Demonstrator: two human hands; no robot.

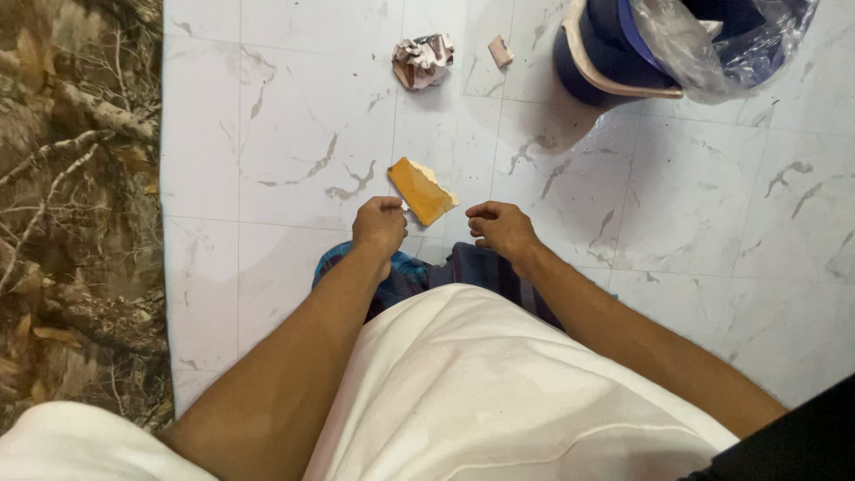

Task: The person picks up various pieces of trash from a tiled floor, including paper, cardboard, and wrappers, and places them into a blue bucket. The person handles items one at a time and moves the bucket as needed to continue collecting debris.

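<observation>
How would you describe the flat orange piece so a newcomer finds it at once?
Start at the white marble-patterned tile floor, below the dark blue bin. The flat orange rectangular piece lies tilted between the left hand and right hand. It alone is orange; the crumpled paper ball is pale.

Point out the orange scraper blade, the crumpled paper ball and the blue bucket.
orange scraper blade (421, 190), head view, middle of its flat face, just beyond the left hand (380, 224).
crumpled paper ball (422, 61), head view, centre of the wad.
blue bucket (598, 55), head view, its outer wall below the rim.
</observation>
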